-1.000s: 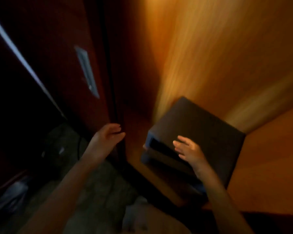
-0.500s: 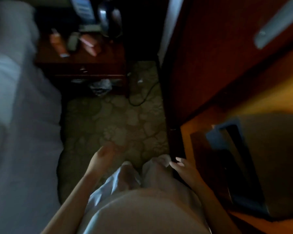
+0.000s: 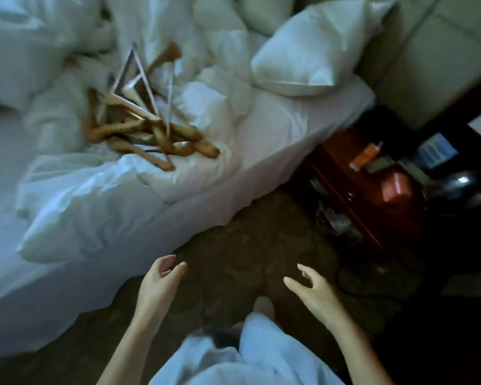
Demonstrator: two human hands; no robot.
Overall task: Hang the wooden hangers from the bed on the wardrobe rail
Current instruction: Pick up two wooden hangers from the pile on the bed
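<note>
Wooden hangers lay jumbled near the bed's right edge. Left hand and right hand hung over carpet, fingers loosely spread, holding nothing.

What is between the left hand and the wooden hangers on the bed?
Head view: dark carpet, then the bed edge and rumpled white duvet separate the left hand from the hangers.

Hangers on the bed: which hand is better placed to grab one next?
Probably left. The left hand hovers empty beside the bed, on the side of the hangers; the right hand, also empty, is farther off over the carpet.
</note>
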